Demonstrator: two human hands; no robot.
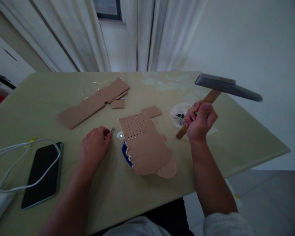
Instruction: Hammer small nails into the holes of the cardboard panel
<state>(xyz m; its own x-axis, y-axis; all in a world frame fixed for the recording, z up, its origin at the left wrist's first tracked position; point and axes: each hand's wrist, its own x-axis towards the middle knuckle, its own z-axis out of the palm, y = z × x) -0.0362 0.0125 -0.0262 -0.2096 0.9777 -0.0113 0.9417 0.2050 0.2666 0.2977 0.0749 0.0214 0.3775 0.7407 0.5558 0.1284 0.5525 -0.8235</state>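
Note:
My right hand [202, 118] grips a hammer [215, 83] by its wooden handle, with the dark metal head raised above the right part of the table. My left hand [94, 144] rests on the table, fingers curled around a short shiny metal rod [112, 130] whose end sticks out past the fingertips. Just right of it lies a small round whitish disc [120, 135]. Beside that is a piece of brown cardboard [149, 150] with rows of small holes and a torn left edge. A blue object [126, 154] shows partly from under the cardboard.
Cardboard strips [95, 105] and a small cardboard scrap [152, 111] lie farther back. A clear plastic bag [178, 113] sits behind my right hand. At left are a dark tablet or phone [41, 177] and a looped white cable [46, 170]. The table's [255, 141] right edge slants away.

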